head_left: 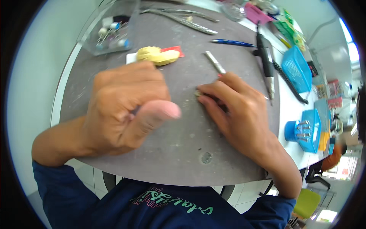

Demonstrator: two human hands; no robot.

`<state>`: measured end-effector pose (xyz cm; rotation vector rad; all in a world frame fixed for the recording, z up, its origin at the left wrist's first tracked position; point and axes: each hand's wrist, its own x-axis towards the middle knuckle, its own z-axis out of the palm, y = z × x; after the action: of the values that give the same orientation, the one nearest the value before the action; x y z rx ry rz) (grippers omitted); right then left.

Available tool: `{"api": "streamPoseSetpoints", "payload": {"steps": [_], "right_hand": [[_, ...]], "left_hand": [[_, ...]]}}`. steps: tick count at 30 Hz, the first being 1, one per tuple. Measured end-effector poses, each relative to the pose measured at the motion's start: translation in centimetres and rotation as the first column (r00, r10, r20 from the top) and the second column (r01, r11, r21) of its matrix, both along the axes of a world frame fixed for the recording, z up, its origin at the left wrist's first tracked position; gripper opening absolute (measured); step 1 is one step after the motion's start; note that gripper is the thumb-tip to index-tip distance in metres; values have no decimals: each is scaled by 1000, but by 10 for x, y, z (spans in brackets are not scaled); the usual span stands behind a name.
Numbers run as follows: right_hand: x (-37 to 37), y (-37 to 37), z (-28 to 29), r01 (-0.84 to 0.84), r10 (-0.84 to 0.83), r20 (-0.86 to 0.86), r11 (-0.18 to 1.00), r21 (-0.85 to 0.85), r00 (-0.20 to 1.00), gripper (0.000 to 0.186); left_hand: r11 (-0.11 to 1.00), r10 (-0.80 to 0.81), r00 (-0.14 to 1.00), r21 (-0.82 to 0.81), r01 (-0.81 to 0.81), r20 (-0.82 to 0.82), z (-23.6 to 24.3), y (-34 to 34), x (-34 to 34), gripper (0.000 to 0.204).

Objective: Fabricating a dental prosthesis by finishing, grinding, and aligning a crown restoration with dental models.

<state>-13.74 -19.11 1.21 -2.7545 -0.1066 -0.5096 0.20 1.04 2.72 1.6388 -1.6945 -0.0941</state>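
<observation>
My left hand (127, 108) is closed in a loose fist, thumb tip raised; whatever its curled fingers hold is hidden. My right hand (232, 114) rests on the grey work mat (179, 149), thumb and forefinger pinching a small pale piece (197, 93) too small to identify. Just beyond it lies a slim silver tool (213, 59) with a bit of red at its near end. Above my left hand, a yellow putty-like lump (162, 57) sits on red and white paper. At right lies a black rotary handpiece (265, 61) with a coiled cord.
A clear tray of small bits (87, 42), metal pliers (195, 29) and a blue pen (230, 42) lie along the back. Blue baskets (289, 68), a blue cup (290, 131) and a pink tray (255, 11) line the white desk. A person in orange (331, 159) sits far right.
</observation>
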Motion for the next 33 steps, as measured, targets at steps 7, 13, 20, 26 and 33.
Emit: {"api": "streamPoseSetpoints", "payload": {"steps": [7,13,20,26,33], "right_hand": [[-14,-5,9,61,-92,182,983,171,979,13],[-33,-8,16,52,-145,312,956,288,939,15],[-36,-8,11,52,-135,313,965,258,940,16],[-35,-8,8,-9,-53,374,987,162,926,20],[-29,-61,38,526,-539,213,842,122,815,41]], "left_hand": [[983,184,484,174,-66,-855,-6,-23,-37,23],[996,-3,80,3,86,-997,-8,-49,-46,24],[999,19,34,21,46,-999,-16,-55,-49,20],[995,22,70,29,101,-997,-16,-54,-44,20],[981,33,-25,28,192,-999,-14,-52,-40,24]]}}
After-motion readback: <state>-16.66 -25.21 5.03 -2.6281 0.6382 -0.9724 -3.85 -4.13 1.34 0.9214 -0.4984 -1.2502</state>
